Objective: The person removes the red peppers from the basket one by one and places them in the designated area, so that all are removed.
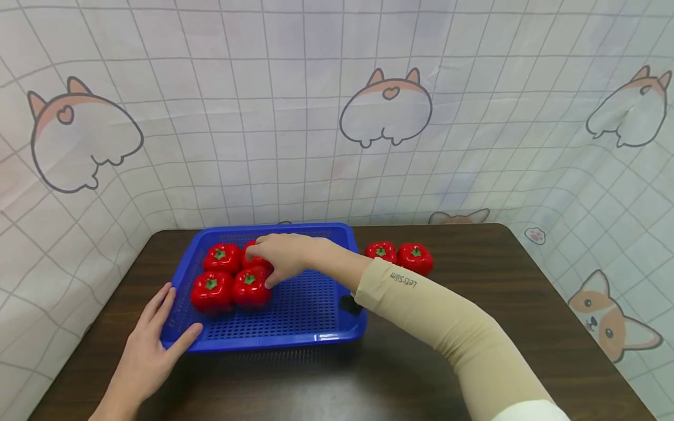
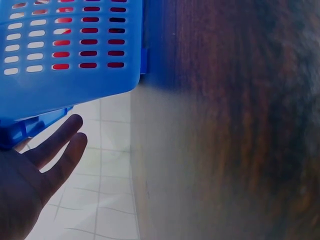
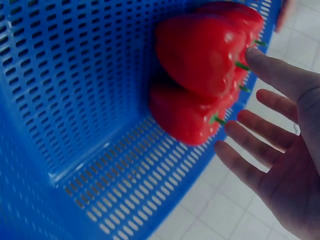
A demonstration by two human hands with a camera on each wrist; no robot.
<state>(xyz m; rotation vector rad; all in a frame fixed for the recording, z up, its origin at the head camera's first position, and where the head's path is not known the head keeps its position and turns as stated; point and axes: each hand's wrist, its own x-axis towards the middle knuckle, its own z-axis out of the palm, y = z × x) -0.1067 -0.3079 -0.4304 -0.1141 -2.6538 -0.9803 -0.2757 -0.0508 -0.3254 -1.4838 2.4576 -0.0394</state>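
Note:
A blue plastic basket [image 1: 263,344] with perforated walls stands on the table, with several red bell peppers in its left half. At its front left corner, my left hand [image 1: 150,339] rests against the rim with straight fingers, thumb over the front edge. My right hand [image 1: 286,254] is over the back right pepper [image 1: 248,252] and beside the front right pepper [image 1: 251,289]. In the right wrist view, the fingers of that hand are extended and spread near the green stems, around no pepper [image 3: 202,55]. The hand partly hides the back right pepper in the head view.
Two more red bell peppers, one at the left [image 1: 381,251] and one at the right [image 1: 416,258], sit on the dark wooden table [image 1: 505,280] right of the basket, behind the right forearm. A patterned white cloth [image 1: 295,175] hangs around the table's back and sides.

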